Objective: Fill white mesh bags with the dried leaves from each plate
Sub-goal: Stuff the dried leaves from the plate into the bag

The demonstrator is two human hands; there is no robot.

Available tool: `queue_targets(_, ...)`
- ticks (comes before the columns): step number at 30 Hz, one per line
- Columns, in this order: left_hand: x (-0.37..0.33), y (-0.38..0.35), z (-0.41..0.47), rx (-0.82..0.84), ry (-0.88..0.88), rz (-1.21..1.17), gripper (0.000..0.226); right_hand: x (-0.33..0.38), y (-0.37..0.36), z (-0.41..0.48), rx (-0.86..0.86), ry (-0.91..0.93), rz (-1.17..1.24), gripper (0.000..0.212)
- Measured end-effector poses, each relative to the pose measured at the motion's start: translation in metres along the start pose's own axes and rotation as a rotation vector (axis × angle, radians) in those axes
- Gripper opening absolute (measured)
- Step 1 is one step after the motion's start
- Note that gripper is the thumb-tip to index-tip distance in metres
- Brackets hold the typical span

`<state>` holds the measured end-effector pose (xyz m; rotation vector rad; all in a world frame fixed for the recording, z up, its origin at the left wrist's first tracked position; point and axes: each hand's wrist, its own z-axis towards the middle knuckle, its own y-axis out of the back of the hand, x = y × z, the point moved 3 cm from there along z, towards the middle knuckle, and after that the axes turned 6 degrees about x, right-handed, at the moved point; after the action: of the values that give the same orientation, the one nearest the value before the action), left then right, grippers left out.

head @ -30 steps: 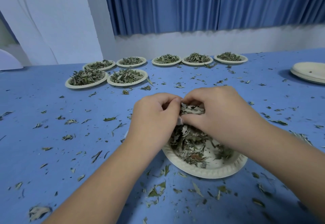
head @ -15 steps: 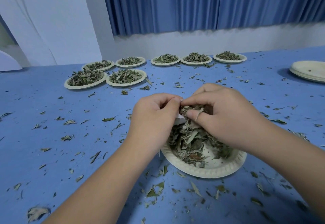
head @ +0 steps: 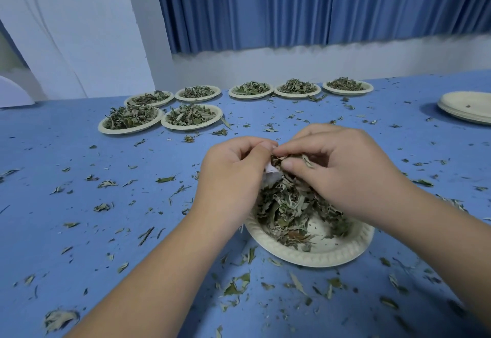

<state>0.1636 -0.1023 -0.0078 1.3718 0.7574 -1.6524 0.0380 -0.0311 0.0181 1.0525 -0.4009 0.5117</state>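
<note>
**Blue table, stuffing leaves into a bag over the near plate**

Blue tabletop (head: pixel 79 205) is littered with leaf scraps, with a blue curtain (head: pixel 292 5) behind. Seven full plates (head: pixel 127 131) sit at the far side, and a stack of empty plates (head: pixel 467 117) is far right.

Risks:
- Leaves could spill past the bag mouth onto the table if the opening sags or the pinch of leaves is too big. The scraps already around suggest this happens easily.
- Brittle leaves could crumble under a hard push.
- The bag could slip if the left pinch loosens.

The left hand (head: pixel 233 175) has its fingers curled and pinches the edge of the white mesh bag (head: pixel 272 175). Only a small white corner shows between the hands, so how full the bag is can't be told.

The right hand (head: pixel 345 173) pinches a clump of dried leaves (head: pixel 287 210) between thumb and fingertips, right at the bag's mouth and touching the left fingertips.

Both hands hover over the far edge of the near plate (head: pixel 318 259). It still holds a pile, mostly under the right hand, with some bare plate at the near side.
</note>
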Motion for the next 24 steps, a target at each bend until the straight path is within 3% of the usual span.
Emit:
queue_targets(6, -0.001, -0.002, -0.001, 0.022, -0.034, 0.119, 0.026, -0.003, 0.001, 0.004, -0.062, -0.067, 0.083, 0.019)
queue_targets(12, -0.002, -0.004, 0.000, 0.035, -0.061, 0.090, 0.029, -0.007, -0.005, 0.014, -0.040, -0.138, -0.009, 0.027)
queue_targets(21, 0.005, 0.004, 0.004, -0.006, 0.017, 0.028, 0.022, -0.011, 0.009, 0.010, 0.069, -0.116, 0.099, 0.008)
queue_targets(24, 0.007, 0.006, 0.005, -0.028, 0.027, 0.033, 0.023, -0.019, 0.020, 0.000, -0.017, -0.117, 0.082, 0.025)
